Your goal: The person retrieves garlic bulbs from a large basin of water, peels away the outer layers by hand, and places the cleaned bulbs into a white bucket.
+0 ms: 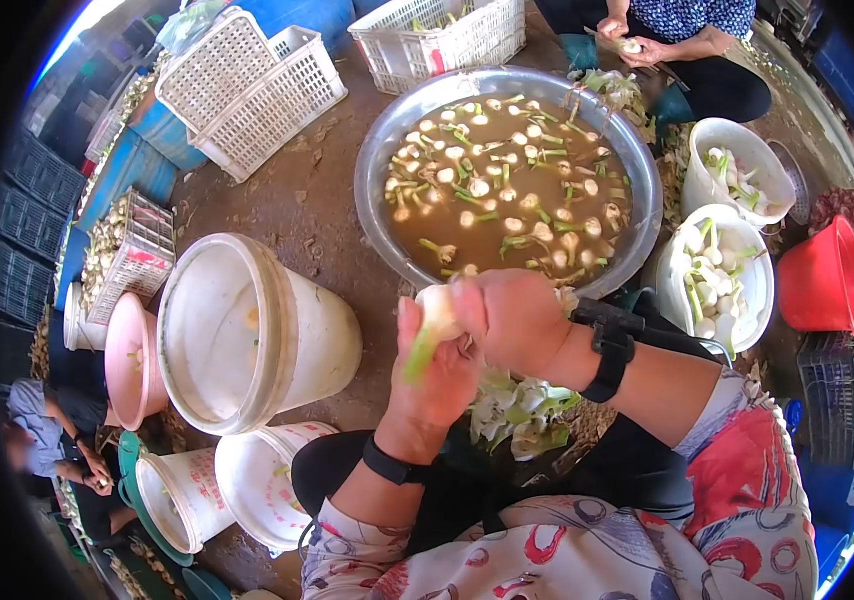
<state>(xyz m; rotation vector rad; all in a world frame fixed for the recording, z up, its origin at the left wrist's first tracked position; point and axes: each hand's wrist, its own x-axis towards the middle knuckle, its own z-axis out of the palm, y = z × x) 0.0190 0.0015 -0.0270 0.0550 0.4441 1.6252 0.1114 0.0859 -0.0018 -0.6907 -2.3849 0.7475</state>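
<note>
My left hand (431, 385) is closed around a white bulb with a green stem (434, 325), held in front of my chest near the basin's front rim. My right hand (519, 318) is curled, its fingers against the bulb's upper right side; whether they hold a tool or a leaf is hidden. Just beyond both hands stands a wide metal basin (372, 205) of brown water with many bulbs and green stems floating in it. Below my hands lies a heap of peeled leaves (522, 412).
White buckets (319, 335) stand at the left, beside a pink tub (125, 365). Buckets of bulbs (715, 285) and a red bucket (827, 275) are at the right. Crates (267, 105) stand behind. One person (692, 50) sits beyond the basin, another (42, 425) at far left.
</note>
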